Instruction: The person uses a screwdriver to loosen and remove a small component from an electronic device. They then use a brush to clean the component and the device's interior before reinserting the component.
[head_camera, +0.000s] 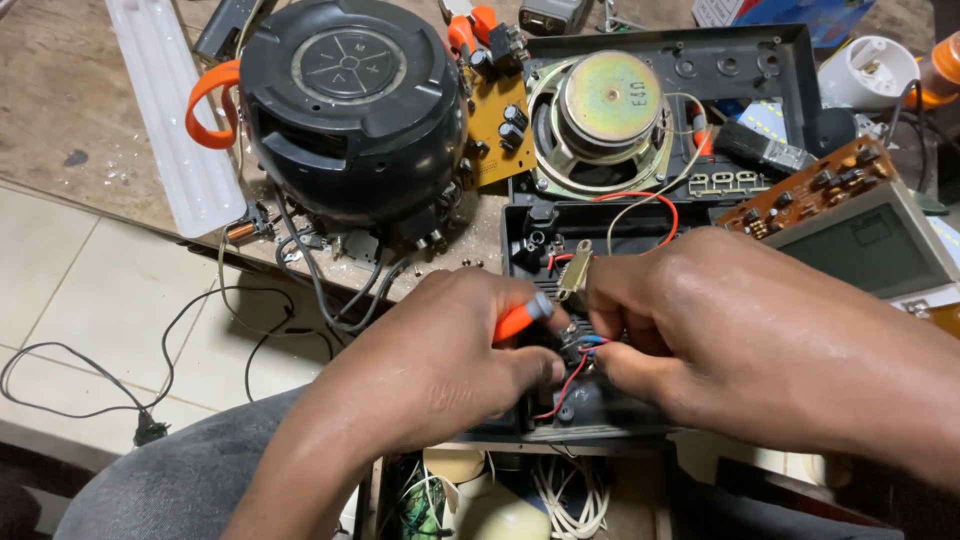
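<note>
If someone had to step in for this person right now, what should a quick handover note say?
Left hand: grips an orange-handled tool, tip down among the wires.
Right hand: fingers pinch the red and blue wires inside the open black case.
Nearby: speaker lies in the case's other half; round black unit stands to the left; brown circuit board lies to the right.
Done: case is opened, parts are spread out.
Left: wires loose, case open; the exact joint is hidden by the hands.
</note>
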